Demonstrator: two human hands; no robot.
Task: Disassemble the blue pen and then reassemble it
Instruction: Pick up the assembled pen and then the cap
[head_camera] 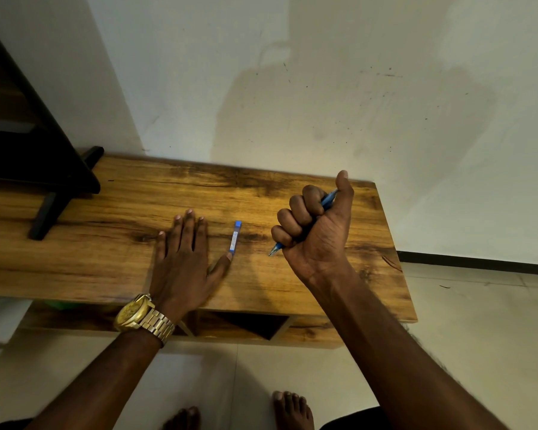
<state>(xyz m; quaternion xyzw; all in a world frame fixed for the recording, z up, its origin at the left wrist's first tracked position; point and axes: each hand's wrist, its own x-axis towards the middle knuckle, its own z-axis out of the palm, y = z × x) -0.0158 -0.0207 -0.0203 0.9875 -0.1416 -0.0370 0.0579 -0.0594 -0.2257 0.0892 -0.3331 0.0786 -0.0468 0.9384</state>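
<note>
While the right hand's fingers (298,212) curl tight into a fist, they clamp the blue pen (326,200) across the palm, its pointed tip (273,251) poking out below the little finger and its other end showing between the index finger and the raised thumb. The right hand (316,226) is held above the table (112,243), palm turned toward the camera, with the thumb pointing up toward the wall (292,88).

The left hand's fingers (188,226) lie flat and stretched on the wood, gripping nothing, the four of them close together and the thumb (221,264) spread to the side. The thumb's tip touches the near end of a small blue piece (234,237), a short straight part with a solid blue end farthest from the hand and a paler labelled stretch; whether it belongs to the pen cannot be told. This piece lies on the table between the two hands, just beside the left hand (180,259) and a little apart from the pen tip.

A gold watch (142,315) sits on the left wrist, over the table's near edge. At the far left of the table stands a dark frame (44,169) with a black foot (45,218) resting on the wood, well apart from both hands. Under the tabletop an open compartment (249,325) shows. The table's right end stops near a pale tiled floor (479,336), and two bare feet (291,409) appear on the floor at the bottom. Nothing lies between the hands and the blue piece.
</note>
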